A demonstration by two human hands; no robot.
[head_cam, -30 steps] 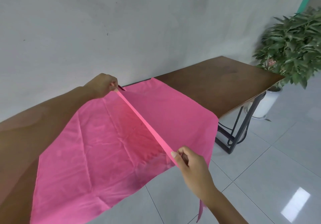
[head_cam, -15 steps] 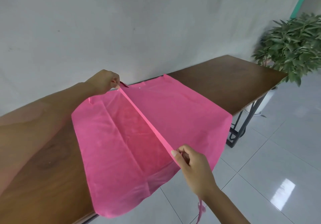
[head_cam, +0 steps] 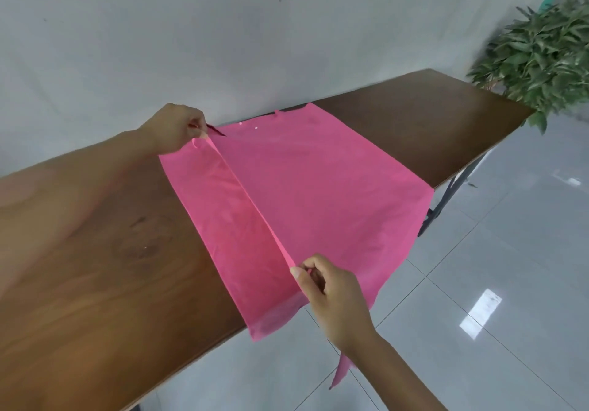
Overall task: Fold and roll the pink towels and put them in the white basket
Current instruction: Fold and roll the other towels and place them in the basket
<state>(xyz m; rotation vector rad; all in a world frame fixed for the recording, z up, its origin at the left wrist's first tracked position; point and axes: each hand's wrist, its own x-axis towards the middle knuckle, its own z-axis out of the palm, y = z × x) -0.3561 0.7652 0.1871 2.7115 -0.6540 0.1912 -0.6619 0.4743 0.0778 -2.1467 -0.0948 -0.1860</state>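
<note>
From the head camera, the pink towel (head_cam: 318,193) lies across the desk (head_cam: 95,267), its far edge up against the back edge by the wall and its near part spilling over the front edge toward the floor. A raised fold runs through it from back to front. The left hand (head_cam: 173,130) pinches the far end of that fold near the back edge of the desk, fingers curled tight on the cloth. The right hand (head_cam: 331,296) pinches the near end, out past the front edge, thumb and fingers closed on the fabric; a thin pink strip (head_cam: 341,369) dangles below its wrist.

I'd say the fold is only half laid. The trouble I can see coming: a good part of the towel hangs off the front edge with nothing under it, so if either pinch loosens, the weight of that hanging part could drag the cloth off the desk. If the two hands lay the fold down unevenly, the edges will likely skew and the later roll would come out crooked.

The white basket is not in sight here. A potted plant (head_cam: 541,47) stands beyond the right end of the desk.
</note>
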